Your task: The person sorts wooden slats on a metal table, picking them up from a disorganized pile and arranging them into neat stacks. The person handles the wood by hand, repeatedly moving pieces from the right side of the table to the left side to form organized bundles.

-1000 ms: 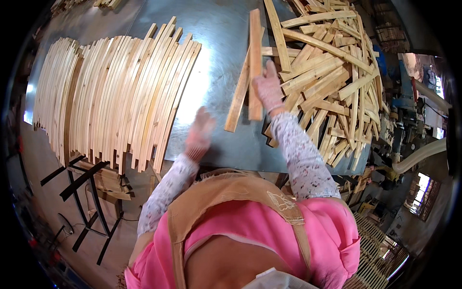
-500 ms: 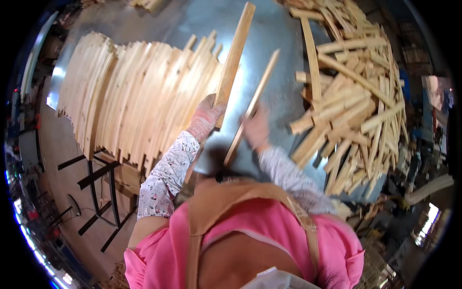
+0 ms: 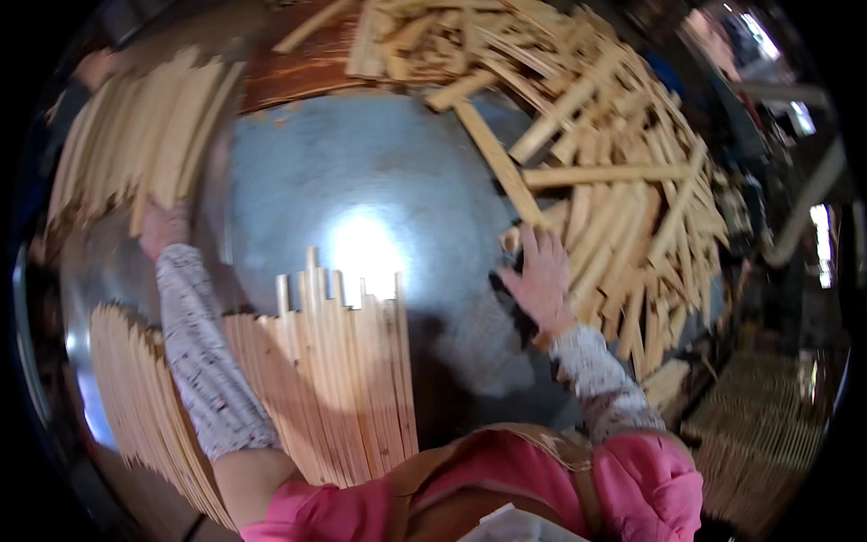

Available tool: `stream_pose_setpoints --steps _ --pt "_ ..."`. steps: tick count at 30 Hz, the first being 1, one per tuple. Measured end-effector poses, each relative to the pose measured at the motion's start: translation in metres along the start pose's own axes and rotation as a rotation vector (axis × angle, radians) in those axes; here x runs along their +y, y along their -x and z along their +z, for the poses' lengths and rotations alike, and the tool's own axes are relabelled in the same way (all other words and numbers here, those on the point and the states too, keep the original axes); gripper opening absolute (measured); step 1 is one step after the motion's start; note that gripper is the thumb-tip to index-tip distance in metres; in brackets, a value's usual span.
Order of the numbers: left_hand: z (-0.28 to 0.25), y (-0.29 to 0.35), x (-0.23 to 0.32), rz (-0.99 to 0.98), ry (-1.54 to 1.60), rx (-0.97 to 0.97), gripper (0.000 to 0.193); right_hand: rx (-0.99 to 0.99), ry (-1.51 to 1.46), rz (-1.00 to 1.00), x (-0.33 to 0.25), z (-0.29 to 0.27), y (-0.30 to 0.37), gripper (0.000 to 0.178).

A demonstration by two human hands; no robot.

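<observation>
Workshop clutter, dim and bent by the lens, rings a broad grey-blue metal table with a patch of glare near its middle. On its right side sprawls the largest mass, a loose heap of pale wooden strips crossed at many angles. Along the near left edge lies a row of strips set side by side, their ends uneven, the left forearm passing over it. Smaller to the eye is a second row at the far left, beside a red-brown board. At the near end of that second row is the left hand; its fingers are blurred, and I cannot tell whether they pinch a strip. The right hand is at the heap's left border, seemingly empty, thumb spread away from the fingers. Just beyond its fingertips slants one flat strip; contact is unclear. Such strips look light, stiff and dry, unlikely to break but perhaps splintery. The best hold is probably across the two long edges, near the middle for balance.
</observation>
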State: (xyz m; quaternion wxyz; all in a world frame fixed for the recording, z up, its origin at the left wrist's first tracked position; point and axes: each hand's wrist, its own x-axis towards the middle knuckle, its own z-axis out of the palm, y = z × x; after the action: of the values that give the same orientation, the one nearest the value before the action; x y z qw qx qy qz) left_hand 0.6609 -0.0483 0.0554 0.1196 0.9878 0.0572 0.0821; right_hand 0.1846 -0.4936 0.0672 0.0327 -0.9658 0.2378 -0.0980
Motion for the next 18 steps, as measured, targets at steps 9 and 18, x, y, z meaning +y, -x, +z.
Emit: stream_pose_setpoints --steps 9,18 --pt "0.106 0.344 0.191 0.54 0.903 -0.82 0.037 -0.333 -0.998 0.352 0.014 0.035 -0.001 0.037" --pt "0.008 0.503 0.182 -0.296 1.306 -1.197 0.03 0.095 -1.818 1.003 0.123 0.051 -0.144 0.019"
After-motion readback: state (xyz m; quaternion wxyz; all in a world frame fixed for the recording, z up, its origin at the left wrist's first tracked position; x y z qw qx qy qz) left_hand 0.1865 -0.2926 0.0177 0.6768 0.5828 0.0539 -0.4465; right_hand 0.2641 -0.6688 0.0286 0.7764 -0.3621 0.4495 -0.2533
